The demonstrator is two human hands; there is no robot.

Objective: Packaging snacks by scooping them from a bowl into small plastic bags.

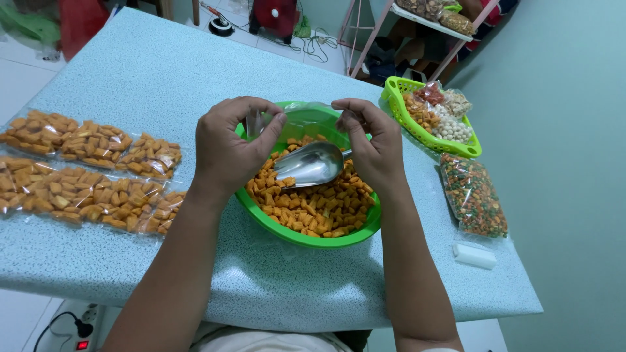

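Both hands are pinching the mouth of a thin clear plastic bag (306,114), held right over the green bowl (287,231). Left hand (228,146) grips one edge, right hand (368,140) the other, so it looks like the bag-opening step. I'd guess getting that clingy film apart takes a careful rub. A shiny metal scoop (310,164) lies on the crunchy orange pillow-shaped snacks (319,202). Sealed packs (85,173) sit left on the speckled blue surface (156,72), and a green basket (398,91) of mixed snacks sits right.
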